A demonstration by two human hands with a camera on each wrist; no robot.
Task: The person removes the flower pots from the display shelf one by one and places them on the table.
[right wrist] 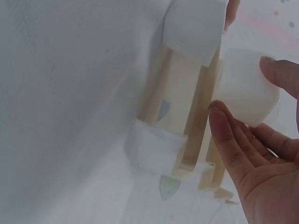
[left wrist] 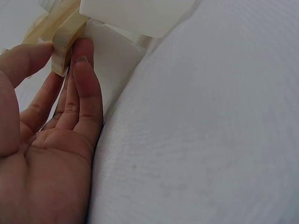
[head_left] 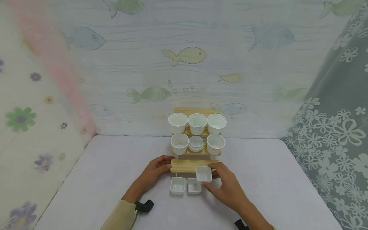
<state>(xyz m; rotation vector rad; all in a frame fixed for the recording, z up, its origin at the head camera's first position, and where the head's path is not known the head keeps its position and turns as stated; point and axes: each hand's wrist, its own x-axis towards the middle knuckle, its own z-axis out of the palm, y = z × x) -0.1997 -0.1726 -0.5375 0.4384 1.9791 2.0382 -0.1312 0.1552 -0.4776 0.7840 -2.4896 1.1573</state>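
Note:
My left hand (head_left: 155,172) pinches the left end of the lowest wooden slat (head_left: 184,165) of a tiered stand. In the left wrist view the thumb and fingers close on the end of that slat (left wrist: 65,44) from both sides. Between the thumb and fingertips of my right hand (head_left: 230,190) is a small white square dish (head_left: 204,174), held at the slat's right part. The right wrist view shows the thumb on one side of this dish (right wrist: 245,88). Two similar square dishes, a left one (head_left: 177,186) and a middle one (head_left: 194,186), sit in front of the slat.
On the middle tier (head_left: 204,150) stand round white cups, the central cup (head_left: 196,143) being smaller. Three more round cups, among them a middle one (head_left: 197,124), line the upper tier. White cloth (head_left: 126,153) covers the table, and a fish-patterned curtain (head_left: 184,76) hangs behind.

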